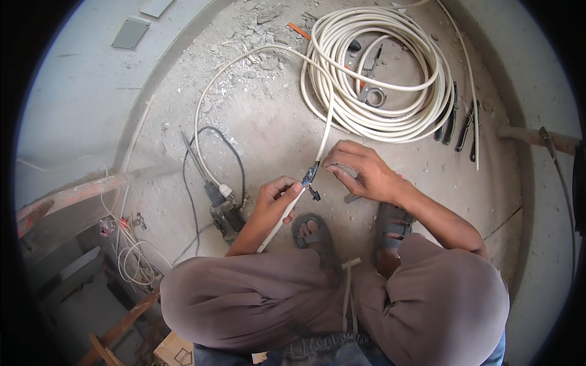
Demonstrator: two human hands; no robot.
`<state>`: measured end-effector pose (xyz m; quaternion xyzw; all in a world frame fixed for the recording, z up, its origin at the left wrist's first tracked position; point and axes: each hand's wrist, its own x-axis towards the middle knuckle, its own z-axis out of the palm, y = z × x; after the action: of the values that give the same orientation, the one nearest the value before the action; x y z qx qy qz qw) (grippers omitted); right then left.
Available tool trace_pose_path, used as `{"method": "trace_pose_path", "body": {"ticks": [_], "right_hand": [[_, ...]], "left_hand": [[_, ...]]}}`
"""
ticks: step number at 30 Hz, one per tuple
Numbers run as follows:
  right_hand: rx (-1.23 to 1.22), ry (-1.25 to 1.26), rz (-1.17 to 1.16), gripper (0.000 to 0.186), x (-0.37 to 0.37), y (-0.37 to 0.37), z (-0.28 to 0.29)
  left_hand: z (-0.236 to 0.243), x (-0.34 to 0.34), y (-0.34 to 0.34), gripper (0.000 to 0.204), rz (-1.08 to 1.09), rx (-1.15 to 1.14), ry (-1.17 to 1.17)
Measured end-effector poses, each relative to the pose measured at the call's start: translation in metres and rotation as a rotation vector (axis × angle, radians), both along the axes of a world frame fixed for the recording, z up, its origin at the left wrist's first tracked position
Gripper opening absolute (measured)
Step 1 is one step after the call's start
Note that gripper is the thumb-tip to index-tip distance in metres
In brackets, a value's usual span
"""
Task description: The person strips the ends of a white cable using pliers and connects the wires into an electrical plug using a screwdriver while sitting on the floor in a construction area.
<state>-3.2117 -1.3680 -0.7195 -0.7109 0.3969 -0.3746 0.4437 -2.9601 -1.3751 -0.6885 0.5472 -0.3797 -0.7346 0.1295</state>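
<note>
My left hand (278, 198) pinches a white cable (282, 222) between thumb and fingers, just below a joint wrapped in black tape (311, 173). A bit of blue shows at the joint's lower end. From the joint hangs a crumpled black strip (314, 194), which looks like loose tape. Beyond the joint the white cable runs up toward a large coil (378, 129). My right hand (360, 172) is just right of the joint, fingers curled and thumb close to them. Whatever it may pinch is too small to make out.
A power drill (226, 213) with a long bit lies left of my left forearm, near a white plug (225, 190). Hand tools (464, 131) lie right of the coil, more inside it. Rubble (262, 24) covers the far floor. Loose thin cables (137, 262) hang at left.
</note>
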Motion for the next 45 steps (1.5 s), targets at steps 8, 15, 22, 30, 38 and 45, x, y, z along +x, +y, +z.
{"method": "trace_pose_path", "body": {"ticks": [8,15,22,30,38,45], "right_hand": [[-0.396,0.325,0.354,0.010,0.010,-0.041,0.024],[-0.767,0.536,0.459,0.011,0.019,-0.046,0.016],[-0.754,0.407,0.441,0.012,0.027,-0.050,0.001],[0.052,0.273,0.674,0.013,0.027,-0.072,-0.009],[0.181,0.180,0.719,0.012,0.016,-0.077,-0.009],[0.227,0.355,0.600,0.015,0.028,-0.062,-0.022]], "left_hand": [[0.004,-0.001,0.001,0.026,-0.028,-0.040,-0.057],[0.001,-0.005,-0.002,0.029,-0.082,-0.027,-0.080],[0.000,-0.003,-0.001,0.028,-0.089,-0.019,-0.085],[-0.005,-0.002,0.006,0.027,-0.209,-0.125,-0.119],[-0.005,-0.006,0.009,0.028,-0.221,-0.106,-0.100],[-0.020,-0.004,0.019,0.028,-0.200,-0.071,-0.035]]}}
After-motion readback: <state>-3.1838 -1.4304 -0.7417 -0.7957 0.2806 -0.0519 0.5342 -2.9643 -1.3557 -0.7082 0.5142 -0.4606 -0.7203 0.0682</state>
